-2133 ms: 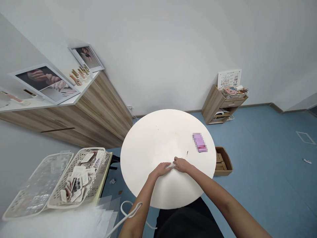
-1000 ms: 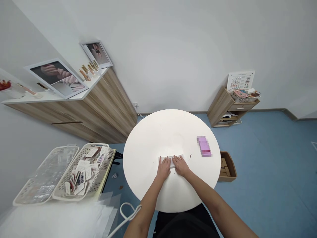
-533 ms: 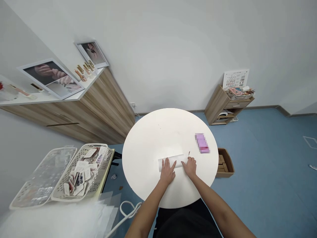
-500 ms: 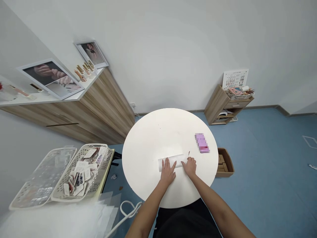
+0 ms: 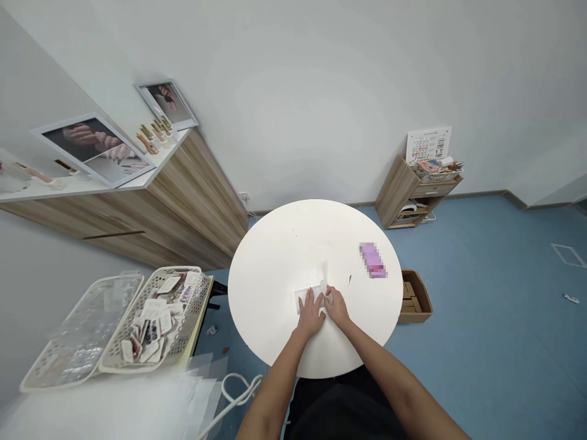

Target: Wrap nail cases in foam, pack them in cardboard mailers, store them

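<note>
A thin white sheet [image 5: 301, 294], perhaps paper or soft film, lies as a narrow strip on the round white table [image 5: 270, 256]. My left hand [image 5: 311, 315] rests on it with the fingers stretched and spread. Close beside it, my right hand [image 5: 337, 308] pinches the strip's right end, which is folded over toward the left. A translucent flap of the sheet stands up beyond the fingertips. To the right of the right hand is a small dark reddish-brown thing [image 5: 350, 279], too small to name.
A blurred-out purple object [image 5: 373, 260] lies on the table's right side. Beside the table stand a brown carton [image 5: 416, 316] and, at left, a white basket of small packets [image 5: 106, 362]. A white cable [image 5: 236, 400] loops near the front left edge.
My right hand has moved left, bringing the sheet's right end over toward my left hand. The left hand stays pressed on the sheet. The small dark thing now shows uncovered.
</note>
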`<control>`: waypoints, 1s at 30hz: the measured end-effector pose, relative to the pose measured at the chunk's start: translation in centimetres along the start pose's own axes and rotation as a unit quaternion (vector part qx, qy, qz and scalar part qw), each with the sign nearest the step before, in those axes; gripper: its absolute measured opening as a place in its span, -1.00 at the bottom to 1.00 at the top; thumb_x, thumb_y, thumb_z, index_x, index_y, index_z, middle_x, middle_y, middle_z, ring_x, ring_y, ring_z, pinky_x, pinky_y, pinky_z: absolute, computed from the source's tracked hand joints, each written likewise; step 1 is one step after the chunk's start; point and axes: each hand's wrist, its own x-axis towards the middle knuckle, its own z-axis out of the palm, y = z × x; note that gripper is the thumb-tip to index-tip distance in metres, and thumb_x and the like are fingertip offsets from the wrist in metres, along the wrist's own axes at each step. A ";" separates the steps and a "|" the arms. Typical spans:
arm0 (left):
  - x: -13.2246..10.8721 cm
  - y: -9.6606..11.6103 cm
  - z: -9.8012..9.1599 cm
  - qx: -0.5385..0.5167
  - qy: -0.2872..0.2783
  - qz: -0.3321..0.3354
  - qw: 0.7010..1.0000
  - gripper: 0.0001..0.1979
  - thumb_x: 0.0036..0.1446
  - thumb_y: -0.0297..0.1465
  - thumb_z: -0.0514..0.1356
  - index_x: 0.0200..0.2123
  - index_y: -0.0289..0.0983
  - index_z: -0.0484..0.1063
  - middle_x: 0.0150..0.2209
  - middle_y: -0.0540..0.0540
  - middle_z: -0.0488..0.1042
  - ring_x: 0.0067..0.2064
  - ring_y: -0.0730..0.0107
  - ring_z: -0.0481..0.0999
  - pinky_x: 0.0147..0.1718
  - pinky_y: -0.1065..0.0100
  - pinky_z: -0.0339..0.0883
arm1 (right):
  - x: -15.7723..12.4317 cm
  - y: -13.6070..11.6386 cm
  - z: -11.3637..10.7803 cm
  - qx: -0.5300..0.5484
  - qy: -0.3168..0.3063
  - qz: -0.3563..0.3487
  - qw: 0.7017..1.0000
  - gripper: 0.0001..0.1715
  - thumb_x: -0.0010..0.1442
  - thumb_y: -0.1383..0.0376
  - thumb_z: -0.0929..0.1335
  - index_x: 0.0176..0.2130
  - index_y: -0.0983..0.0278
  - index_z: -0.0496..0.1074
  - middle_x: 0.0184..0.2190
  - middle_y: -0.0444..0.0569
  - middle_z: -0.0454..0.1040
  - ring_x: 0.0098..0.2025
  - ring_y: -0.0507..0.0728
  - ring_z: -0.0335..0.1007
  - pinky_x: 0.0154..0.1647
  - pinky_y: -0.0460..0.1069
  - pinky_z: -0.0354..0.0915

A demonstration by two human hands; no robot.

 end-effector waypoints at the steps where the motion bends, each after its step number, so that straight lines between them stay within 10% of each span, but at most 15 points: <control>1: -0.1 -0.3 -0.3 -0.043 -0.008 -0.020 0.999 -0.26 0.10 -0.45 0.04 0.36 -0.19 -0.07 0.39 -0.23 -0.03 0.40 0.06 -0.09 0.29 -0.18 -0.22 | -0.3 -0.2 0.4 0.010 -0.018 -0.018 1.000 -0.62 0.19 0.36 0.14 -0.02 0.20 0.30 -0.10 0.01 0.45 0.05 0.19 0.34 0.07 0.11 0.29; 8: -0.7 -1.9 -1.3 -0.219 0.030 -0.105 0.970 -0.13 -0.01 -0.57 0.02 0.37 -0.22 -0.23 0.40 -0.15 -0.06 0.41 0.25 -0.13 0.35 0.01 -0.42 | -1.9 0.3 2.3 -0.138 -0.181 -0.110 0.967 -0.19 0.17 0.39 0.16 0.36 0.38 -0.10 0.37 0.15 -0.01 0.43 0.25 -0.31 0.37 0.25 -0.13; 13: -2.6 -2.8 0.4 -0.307 0.194 -0.310 0.879 -0.34 0.05 -0.45 0.13 0.25 -0.34 0.08 0.28 -0.35 0.18 0.34 0.06 0.11 0.27 0.03 0.01 | -2.0 0.5 2.2 -0.269 -0.243 -0.161 0.918 0.06 0.12 0.17 0.31 0.38 0.49 -0.23 0.41 0.24 -0.35 0.43 0.36 -0.57 0.38 0.27 -0.27; 17: -3.0 -3.0 1.8 -0.393 0.200 -0.385 0.811 -0.54 0.07 -0.28 0.20 0.02 -0.35 0.31 -0.07 -0.31 0.48 -0.04 0.08 0.52 -0.04 0.12 0.37 | -2.1 0.2 2.2 -0.326 -0.259 -0.158 0.895 0.18 0.08 0.08 0.37 0.38 0.54 -0.24 0.41 0.27 -0.43 0.42 0.39 -0.64 0.39 0.25 -0.32; 23: -0.9 -2.1 2.5 -0.441 0.218 -0.358 0.793 -0.78 0.06 -0.23 0.19 -0.44 -0.28 0.39 -0.47 -0.08 0.48 -0.37 0.27 0.53 -0.34 0.26 0.41 | -1.5 0.3 1.8 -0.295 -0.286 -0.154 0.898 0.13 0.07 0.16 0.36 0.38 0.51 -0.24 0.41 0.26 -0.41 0.42 0.37 -0.61 0.38 0.27 -0.29; 30: 0.7 0.6 1.1 -0.421 0.255 -0.187 0.850 -0.95 0.00 -0.38 0.16 -0.43 -0.22 0.39 -0.16 -0.09 0.46 -0.10 0.30 0.50 -0.06 0.22 0.39 | 0.1 1.2 1.0 -0.090 -0.297 -0.100 0.945 0.14 0.05 0.35 0.29 0.40 0.39 -0.42 0.42 0.19 -0.28 0.44 0.31 -0.44 0.38 0.26 -0.17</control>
